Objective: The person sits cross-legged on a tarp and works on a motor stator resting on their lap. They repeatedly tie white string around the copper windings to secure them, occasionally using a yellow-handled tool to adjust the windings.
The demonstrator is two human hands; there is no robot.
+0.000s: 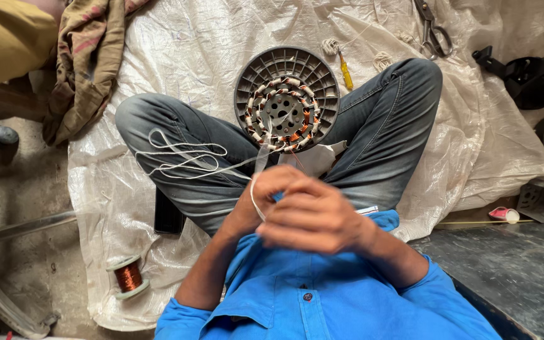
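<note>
White cord runs from the round grey fan stator, which rests between the person's crossed legs on a pale woven plastic sheet spread over the floor. Copper windings show around the stator's inner ring, some of them wrapped in pale tape. The cord lies in loose loops over the left knee and leads up into the hands. The left hand is closed, with a turn of cord around it near the wrist; the right hand lies over it, fingers curled, and hides most of the left fingers, so just how the cord is pinched cannot be made out. Whether the right hand grips the cord at all cannot be told.

Near the sheet's lower left edge stands a spool of copper wire. A dark flat object is half hidden under the left thigh. Beyond the stator lie a yellow-handled screwdriver and, at the top edge, scissors, partly cut off.
</note>
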